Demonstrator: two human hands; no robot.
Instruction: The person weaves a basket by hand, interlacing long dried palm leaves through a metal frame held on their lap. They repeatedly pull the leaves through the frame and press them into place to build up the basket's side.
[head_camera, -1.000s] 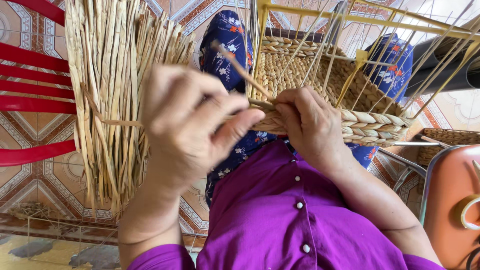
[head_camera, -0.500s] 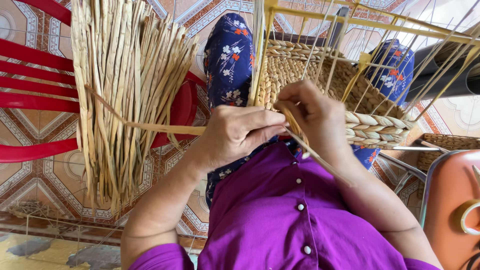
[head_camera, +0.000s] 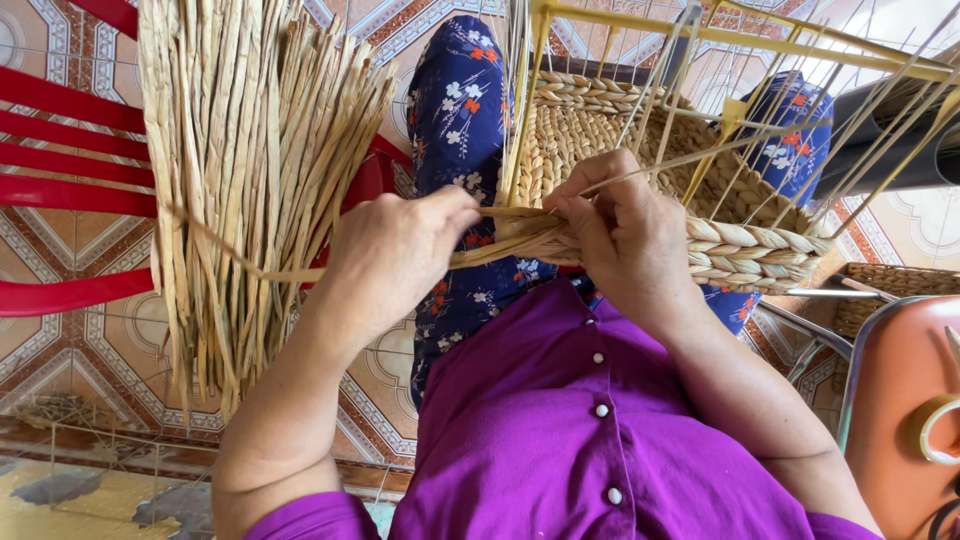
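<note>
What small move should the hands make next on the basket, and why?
Probably pull the strand tight with the left hand. It trails slack across the straw bundle, while the right hand pins the braid at the basket rim.

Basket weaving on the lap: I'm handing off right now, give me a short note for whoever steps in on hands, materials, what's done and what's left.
Left hand: closed on a flat straw strand, pulled taut toward the basket.
Right hand: pinching the strand ends at the basket's near rim, by the braid.
Basket: on the lap, built on a yellow wire frame; lower walls woven, braided rim runs along the near edge right of the right hand.
Spare straw bundle: over the red chair, to the left.
Left: upper frame wires bare; the braid stops at the hands.
</note>
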